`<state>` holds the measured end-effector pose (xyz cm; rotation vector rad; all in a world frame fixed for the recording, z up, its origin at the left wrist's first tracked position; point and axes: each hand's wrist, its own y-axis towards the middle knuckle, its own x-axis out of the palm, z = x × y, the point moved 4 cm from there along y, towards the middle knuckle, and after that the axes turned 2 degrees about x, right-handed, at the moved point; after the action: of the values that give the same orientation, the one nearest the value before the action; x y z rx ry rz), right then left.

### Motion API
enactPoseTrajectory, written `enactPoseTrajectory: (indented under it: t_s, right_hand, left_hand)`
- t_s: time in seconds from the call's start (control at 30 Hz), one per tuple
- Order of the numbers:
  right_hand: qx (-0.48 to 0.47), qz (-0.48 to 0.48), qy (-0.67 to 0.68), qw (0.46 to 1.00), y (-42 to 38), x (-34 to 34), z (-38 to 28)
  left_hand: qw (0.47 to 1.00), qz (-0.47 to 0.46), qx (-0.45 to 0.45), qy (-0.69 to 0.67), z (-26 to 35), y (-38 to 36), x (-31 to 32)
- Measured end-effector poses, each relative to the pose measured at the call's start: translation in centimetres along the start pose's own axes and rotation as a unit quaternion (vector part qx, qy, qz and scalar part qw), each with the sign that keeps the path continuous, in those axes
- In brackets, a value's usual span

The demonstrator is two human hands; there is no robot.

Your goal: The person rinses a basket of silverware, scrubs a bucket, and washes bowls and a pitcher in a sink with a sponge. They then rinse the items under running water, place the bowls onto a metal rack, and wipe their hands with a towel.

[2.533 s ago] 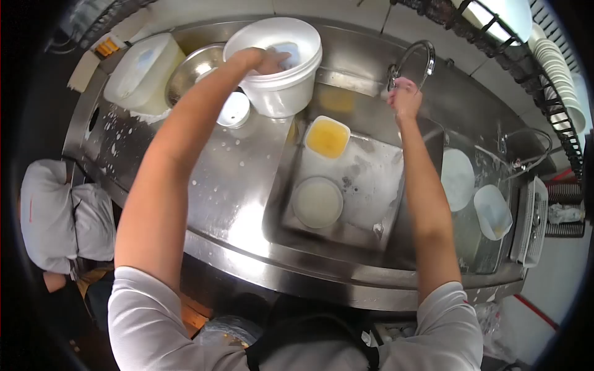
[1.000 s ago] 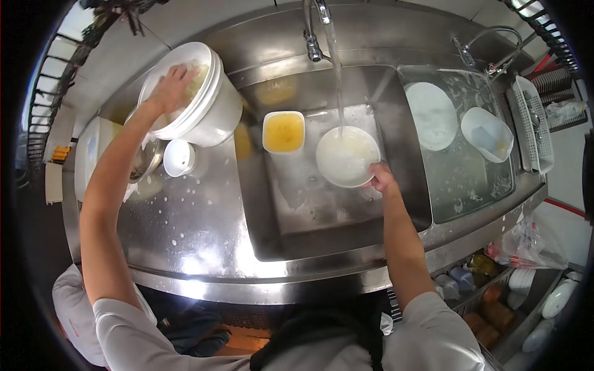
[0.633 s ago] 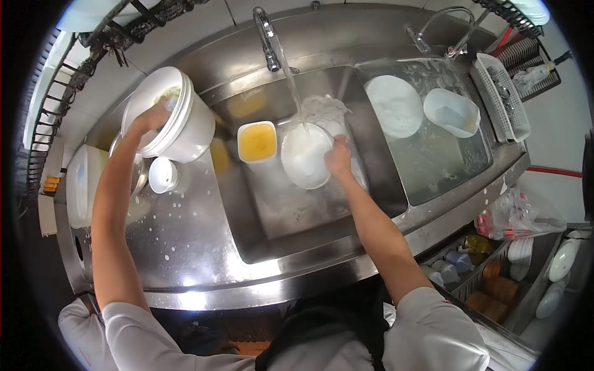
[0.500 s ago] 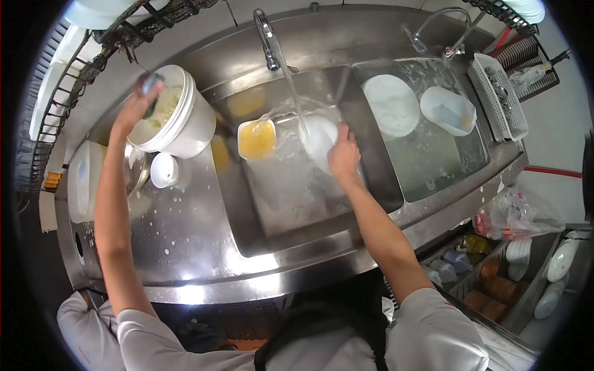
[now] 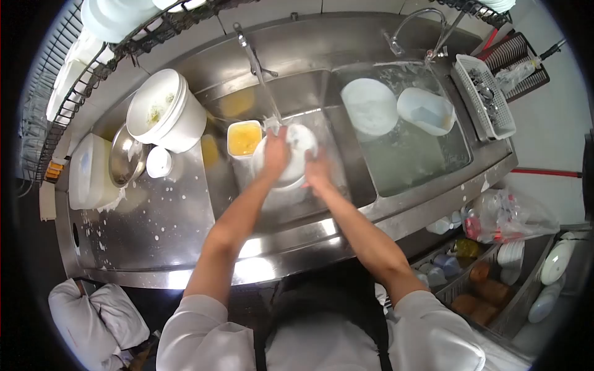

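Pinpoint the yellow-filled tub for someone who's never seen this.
On the steel counter, find the left sink basin, under the running tap. Toward its left wall, just left of the round white bowl, sits a small squarish white tub. Its yellow contents set it apart from the bowl.

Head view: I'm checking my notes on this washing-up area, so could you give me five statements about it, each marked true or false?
1. The left hand and right hand are both at the white dish. True.
2. The yellow-filled container stands right of that dish. False: it stands to its left.
3. Water runs from the faucet above the hands. True.
4. The white bucket is in the sink. False: it is on the counter, left of the sink.
5. The metal bowl is beside the bucket. True.
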<state>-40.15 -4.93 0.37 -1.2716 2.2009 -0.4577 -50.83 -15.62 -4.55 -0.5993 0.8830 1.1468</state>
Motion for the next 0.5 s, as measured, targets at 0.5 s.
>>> enactPoseTrajectory:
  t_s: [0.5]
  right_hand:
    - [-0.012, -0.025, 0.095, 0.995, 12.7, -13.8, 2.1]
  left_hand:
    - [0.987, -0.124, -0.083, 0.057, 10.2, 3.1, 1.1]
